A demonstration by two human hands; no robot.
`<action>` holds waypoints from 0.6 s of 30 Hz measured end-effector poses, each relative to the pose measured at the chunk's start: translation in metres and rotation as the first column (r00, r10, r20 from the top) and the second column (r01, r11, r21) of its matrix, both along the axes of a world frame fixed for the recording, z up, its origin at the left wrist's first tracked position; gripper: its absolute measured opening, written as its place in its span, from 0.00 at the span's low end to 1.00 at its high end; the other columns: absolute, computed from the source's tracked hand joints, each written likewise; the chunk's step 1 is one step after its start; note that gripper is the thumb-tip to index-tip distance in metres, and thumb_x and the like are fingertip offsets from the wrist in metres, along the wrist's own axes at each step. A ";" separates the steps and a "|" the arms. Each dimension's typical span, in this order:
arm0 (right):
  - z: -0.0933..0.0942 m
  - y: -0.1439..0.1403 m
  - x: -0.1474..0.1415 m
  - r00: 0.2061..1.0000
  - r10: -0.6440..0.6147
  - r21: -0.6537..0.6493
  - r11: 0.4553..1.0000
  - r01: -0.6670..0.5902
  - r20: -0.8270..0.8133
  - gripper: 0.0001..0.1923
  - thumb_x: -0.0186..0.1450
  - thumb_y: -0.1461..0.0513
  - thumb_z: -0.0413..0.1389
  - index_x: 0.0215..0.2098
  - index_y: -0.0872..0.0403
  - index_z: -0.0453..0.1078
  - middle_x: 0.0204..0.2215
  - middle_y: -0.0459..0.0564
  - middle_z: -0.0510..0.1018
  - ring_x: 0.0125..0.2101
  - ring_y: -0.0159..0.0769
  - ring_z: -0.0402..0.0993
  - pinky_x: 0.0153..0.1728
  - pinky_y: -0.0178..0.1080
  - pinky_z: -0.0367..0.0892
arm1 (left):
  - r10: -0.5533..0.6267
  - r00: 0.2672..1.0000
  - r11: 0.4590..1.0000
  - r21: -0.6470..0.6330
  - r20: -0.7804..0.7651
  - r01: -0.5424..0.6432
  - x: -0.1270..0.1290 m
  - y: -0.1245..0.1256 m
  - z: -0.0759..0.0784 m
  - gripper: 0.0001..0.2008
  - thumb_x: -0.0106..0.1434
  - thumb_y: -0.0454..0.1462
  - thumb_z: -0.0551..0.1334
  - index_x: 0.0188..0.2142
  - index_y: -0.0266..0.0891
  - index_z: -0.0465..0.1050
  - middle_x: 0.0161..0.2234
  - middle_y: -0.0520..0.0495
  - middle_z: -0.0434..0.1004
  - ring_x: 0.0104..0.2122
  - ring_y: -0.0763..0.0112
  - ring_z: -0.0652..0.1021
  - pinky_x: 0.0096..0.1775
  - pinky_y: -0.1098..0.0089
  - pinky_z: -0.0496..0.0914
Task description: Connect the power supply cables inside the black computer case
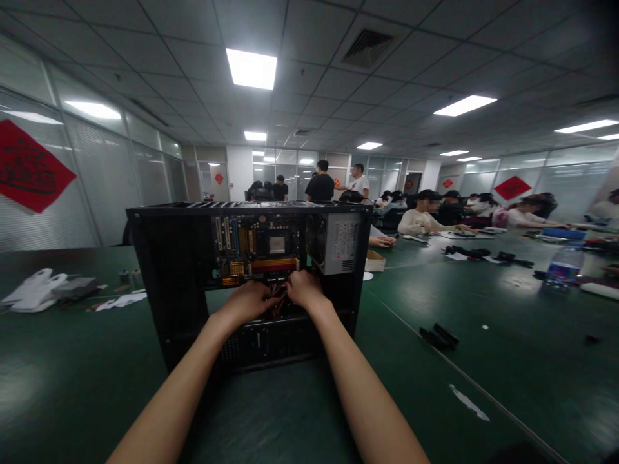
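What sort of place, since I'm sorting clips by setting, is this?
Probably a shared office or training workroom: people sit at a green table, an open computer case stands on it, and lights are set in a tiled ceiling.

The person's left forearm [178,386] and right forearm [367,386] are bare from the lower edge of the head view up to the wrists. Both are slender and smooth in outline, broadest at the bottom and tapering evenly to narrow wrists. The left hand [245,301] and right hand [305,289] are bare too, with rounded backs; their fingertips are too dim to make out.
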State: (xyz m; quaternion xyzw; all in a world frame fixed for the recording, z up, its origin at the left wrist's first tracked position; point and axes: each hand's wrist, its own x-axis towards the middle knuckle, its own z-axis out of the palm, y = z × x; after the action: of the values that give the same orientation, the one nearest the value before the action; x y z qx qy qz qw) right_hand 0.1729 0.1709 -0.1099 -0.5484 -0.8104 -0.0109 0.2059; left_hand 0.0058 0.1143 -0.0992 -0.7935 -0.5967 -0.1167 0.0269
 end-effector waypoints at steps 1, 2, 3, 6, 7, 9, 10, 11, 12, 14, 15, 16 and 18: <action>0.000 0.001 0.000 1.000 -0.001 -0.002 1.000 0.001 -0.001 0.15 0.67 0.58 0.51 0.41 0.55 0.79 0.39 0.61 0.82 0.40 0.47 0.80 0.36 0.39 0.71 | 0.005 1.000 1.000 0.009 -0.010 -0.005 0.000 0.000 0.000 0.19 0.66 0.50 0.55 0.34 0.44 0.81 0.32 0.45 0.82 0.34 0.61 0.80 0.31 0.68 0.64; 0.000 0.001 0.000 1.000 -0.004 -0.004 1.000 0.004 -0.001 0.15 0.67 0.58 0.52 0.42 0.55 0.79 0.39 0.61 0.82 0.40 0.47 0.80 0.36 0.39 0.71 | 0.012 1.000 1.000 0.023 -0.020 -0.011 0.000 0.000 0.000 0.20 0.66 0.50 0.54 0.34 0.44 0.81 0.33 0.45 0.82 0.34 0.60 0.80 0.32 0.68 0.64; 0.000 0.001 -0.001 1.000 -0.007 -0.006 1.000 0.007 -0.001 0.15 0.67 0.58 0.51 0.42 0.55 0.79 0.40 0.61 0.82 0.41 0.48 0.80 0.36 0.39 0.71 | 0.022 0.999 0.999 0.038 -0.025 -0.021 0.000 0.000 0.000 0.21 0.66 0.51 0.54 0.34 0.44 0.81 0.33 0.45 0.82 0.35 0.60 0.80 0.32 0.68 0.64; 0.002 0.000 -0.001 1.000 -0.008 -0.018 1.000 0.008 0.010 0.16 0.68 0.58 0.51 0.43 0.56 0.79 0.40 0.62 0.82 0.41 0.49 0.80 0.37 0.40 0.71 | 0.072 0.997 0.993 0.097 0.001 -0.072 0.000 0.000 0.001 0.24 0.68 0.53 0.50 0.35 0.44 0.81 0.34 0.44 0.82 0.36 0.60 0.80 0.32 0.68 0.65; 0.003 -0.001 -0.001 1.000 -0.006 -0.024 1.000 0.006 0.015 0.16 0.68 0.58 0.50 0.43 0.56 0.78 0.41 0.62 0.82 0.42 0.49 0.80 0.37 0.40 0.71 | 0.100 0.995 0.988 0.115 0.012 -0.101 0.000 0.000 0.002 0.25 0.69 0.53 0.49 0.35 0.44 0.80 0.34 0.44 0.82 0.37 0.60 0.80 0.33 0.68 0.65; 0.005 -0.003 -0.001 1.000 -0.002 -0.037 0.999 0.003 0.024 0.16 0.68 0.59 0.50 0.44 0.56 0.78 0.41 0.62 0.81 0.42 0.49 0.80 0.38 0.40 0.71 | 0.172 0.985 0.975 0.141 0.025 -0.173 0.001 0.001 0.004 0.25 0.70 0.52 0.48 0.37 0.43 0.80 0.35 0.43 0.82 0.37 0.60 0.80 0.33 0.68 0.66; 0.005 -0.003 -0.001 1.000 -0.001 -0.041 0.999 0.002 0.027 0.16 0.68 0.59 0.50 0.44 0.56 0.78 0.42 0.62 0.81 0.42 0.48 0.80 0.38 0.40 0.71 | 0.207 0.978 0.967 0.147 0.026 -0.209 0.002 0.002 0.004 0.24 0.70 0.51 0.48 0.38 0.44 0.80 0.35 0.43 0.82 0.38 0.59 0.80 0.34 0.68 0.66; 0.006 -0.004 -0.001 1.000 0.000 -0.043 0.999 0.001 0.029 0.16 0.68 0.60 0.50 0.44 0.56 0.78 0.42 0.63 0.81 0.42 0.48 0.80 0.38 0.40 0.71 | 0.238 0.971 0.960 0.148 0.020 -0.238 0.003 0.004 0.005 0.23 0.70 0.50 0.48 0.39 0.44 0.79 0.36 0.42 0.82 0.38 0.59 0.80 0.35 0.67 0.67; 0.006 -0.004 -0.001 1.000 0.003 -0.044 0.999 -0.001 0.031 0.16 0.68 0.60 0.49 0.44 0.56 0.78 0.42 0.63 0.81 0.43 0.47 0.80 0.38 0.39 0.71 | 0.257 0.966 0.956 0.144 0.005 -0.255 0.004 0.006 0.006 0.22 0.70 0.50 0.49 0.41 0.44 0.79 0.37 0.41 0.82 0.39 0.58 0.80 0.36 0.67 0.68; 0.005 -0.003 -0.002 1.000 0.011 -0.049 0.999 -0.010 0.028 0.16 0.68 0.60 0.49 0.44 0.56 0.78 0.42 0.63 0.81 0.43 0.47 0.80 0.38 0.39 0.71 | 0.274 0.960 0.955 0.134 -0.051 -0.265 0.007 0.011 0.007 0.21 0.70 0.49 0.50 0.42 0.43 0.79 0.38 0.40 0.82 0.40 0.56 0.81 0.37 0.65 0.69; 0.005 -0.003 -0.001 1.000 0.017 -0.052 0.999 -0.015 0.024 0.16 0.68 0.61 0.49 0.44 0.56 0.78 0.42 0.63 0.81 0.43 0.47 0.80 0.38 0.39 0.71 | 0.274 0.958 0.956 0.132 -0.084 -0.262 0.008 0.013 0.008 0.21 0.70 0.49 0.50 0.41 0.42 0.79 0.39 0.39 0.82 0.40 0.55 0.81 0.38 0.64 0.70; 0.004 -0.003 -0.001 1.000 0.021 -0.057 0.998 -0.020 0.019 0.16 0.68 0.61 0.49 0.44 0.56 0.78 0.42 0.63 0.81 0.43 0.47 0.80 0.38 0.39 0.71 | 0.270 0.956 0.958 0.131 -0.115 -0.254 0.009 0.015 0.008 0.21 0.69 0.48 0.51 0.41 0.41 0.79 0.39 0.38 0.82 0.41 0.54 0.81 0.38 0.63 0.70; 0.003 -0.002 -0.001 1.000 0.028 -0.062 0.998 -0.027 0.010 0.16 0.69 0.61 0.49 0.44 0.56 0.78 0.42 0.63 0.81 0.43 0.47 0.80 0.39 0.39 0.70 | 0.261 0.953 0.961 0.135 -0.151 -0.242 0.011 0.017 0.009 0.21 0.69 0.47 0.51 0.40 0.40 0.79 0.39 0.37 0.82 0.41 0.52 0.80 0.38 0.62 0.70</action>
State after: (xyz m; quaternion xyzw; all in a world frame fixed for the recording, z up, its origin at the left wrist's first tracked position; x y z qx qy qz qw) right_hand 0.1722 0.1690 -0.1067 -0.5432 -0.8189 0.0142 0.1846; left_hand 0.0166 0.1313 -0.0897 -0.7151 -0.6808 -0.0793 0.1374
